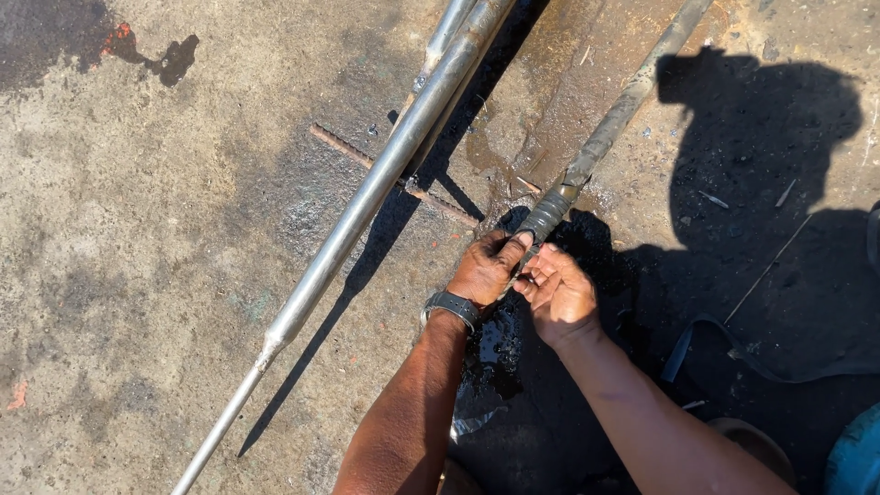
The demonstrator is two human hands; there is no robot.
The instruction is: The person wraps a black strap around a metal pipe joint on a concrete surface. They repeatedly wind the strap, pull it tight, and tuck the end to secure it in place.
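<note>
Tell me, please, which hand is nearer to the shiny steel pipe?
Left. The left hand grips the dirty rod's end, just right of the shiny steel pipe; the right hand is farther right.

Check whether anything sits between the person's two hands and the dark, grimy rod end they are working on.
Nothing visible does. The left hand and the right hand both close directly on the wrapped lower end of the dark, grimy metal rod. The shiny silver metal pipe and the rusty ribbed rebar lie off to the left, apart.
</note>
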